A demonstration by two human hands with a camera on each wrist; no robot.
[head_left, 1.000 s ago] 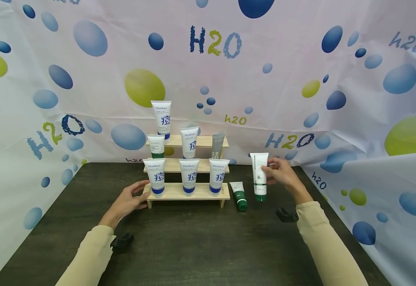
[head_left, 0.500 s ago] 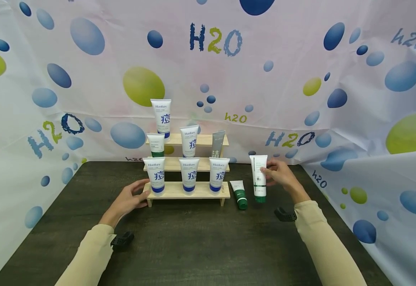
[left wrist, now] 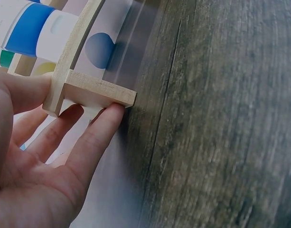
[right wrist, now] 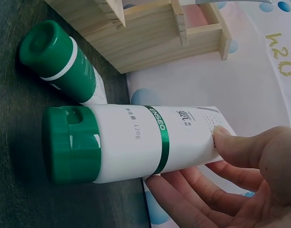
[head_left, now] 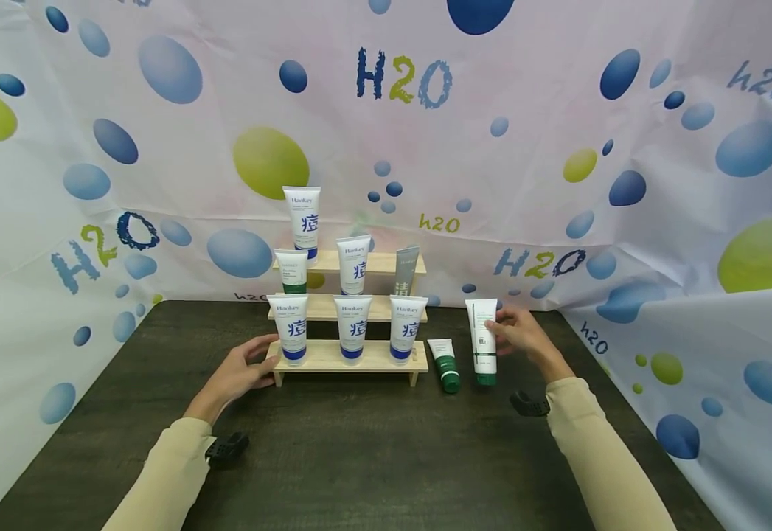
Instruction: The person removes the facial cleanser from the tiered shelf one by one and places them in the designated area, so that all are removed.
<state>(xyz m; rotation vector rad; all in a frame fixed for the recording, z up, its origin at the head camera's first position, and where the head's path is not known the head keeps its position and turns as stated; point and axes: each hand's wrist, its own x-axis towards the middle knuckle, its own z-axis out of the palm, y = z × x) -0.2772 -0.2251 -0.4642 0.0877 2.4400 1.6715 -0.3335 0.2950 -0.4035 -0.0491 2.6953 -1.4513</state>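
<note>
My right hand (head_left: 523, 333) holds a white squeeze tube (head_left: 483, 335) with a green cap, thumb on its front and fingers behind. The tube is upright, cap down; whether the cap touches the table, I cannot tell. In the right wrist view, a smaller green-and-white tube (right wrist: 64, 64) lies beside it. At the far side, my left hand (head_left: 240, 372) grips the left end of a three-tier wooden display rack (head_left: 322, 355). In the left wrist view its thumb is on the shelf edge, and its fingers touch the leg (left wrist: 100, 88).
Several white-and-blue tubes (head_left: 352, 328) stand on the rack, with a white-and-green tube (head_left: 291, 271) and a grey tube (head_left: 405, 271) on the middle tier. Dark wood-grain table (head_left: 372, 457) lies in front. A printed curtain (head_left: 193, 177) hangs behind and at both sides.
My right hand has lowered the white squeeze tube a little toward the table. The left hand stays at the rack's end, and the tubes on the rack have not moved.
</note>
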